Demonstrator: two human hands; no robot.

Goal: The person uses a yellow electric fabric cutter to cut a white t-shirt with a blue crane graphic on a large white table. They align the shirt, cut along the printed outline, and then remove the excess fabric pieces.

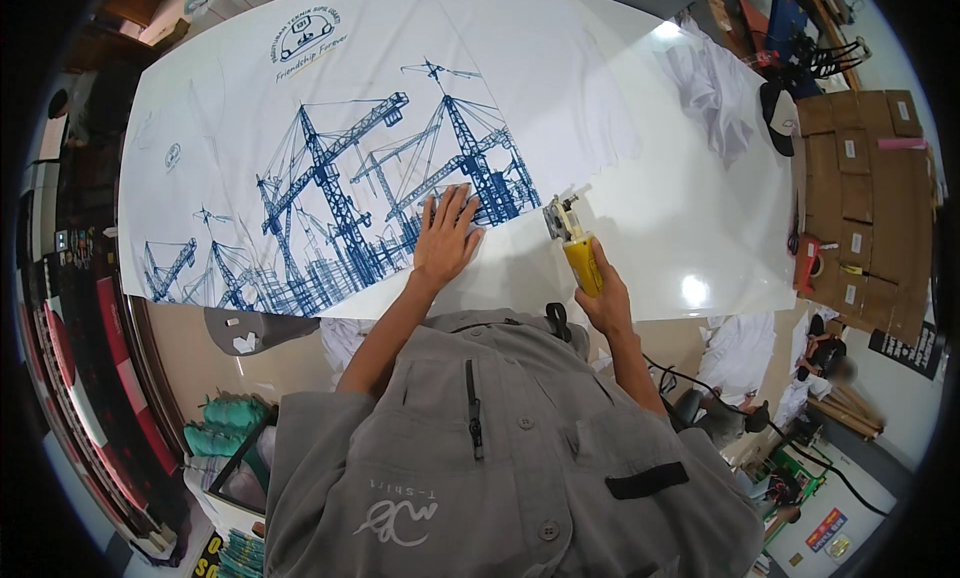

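Observation:
A white cloth (230,108) printed with blue tower cranes lies spread over the left and middle of a glossy white table (650,248). My left hand (448,238) rests flat on the print near the cloth's front edge, fingers stretched out and holding nothing. In my right hand (606,296) is a yellow handheld electric fabric cutter (580,261), gripped by its body. Its metal head (557,218) is at the table surface, just right of the print's right corner. Whether the blade touches the cloth I cannot tell.
Crumpled white cloth (708,88) lies at the table's far right. A dark cap (778,118) sits by the right edge, beside brown cardboard (865,208) carrying a red tool (812,268). A black cord (690,378) trails off to the right. Green bundles (225,423) are at lower left.

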